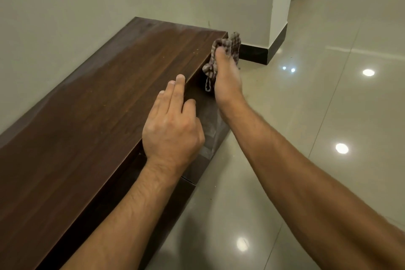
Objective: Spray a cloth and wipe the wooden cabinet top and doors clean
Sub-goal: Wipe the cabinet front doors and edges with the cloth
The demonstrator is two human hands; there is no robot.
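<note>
A long, low, dark wooden cabinet (105,98) runs along the wall from near left to far centre. My right hand (226,81) is shut on a brown checked cloth (228,45) and presses it against the front face near the cabinet's far corner, just under the top edge. The cloth bunches above and beside my fingers. My left hand (173,125) rests on the front edge of the top, fingers flat on the wood and thumb curled over the front. A cabinet door (206,129) below my left hand appears to stand slightly ajar. No spray bottle is in view.
A cream wall (87,6) backs the cabinet. A white pillar with a dark skirting (278,28) stands just past the cabinet's far end. Glossy beige floor tiles (306,160) spread to the right, reflecting ceiling lights.
</note>
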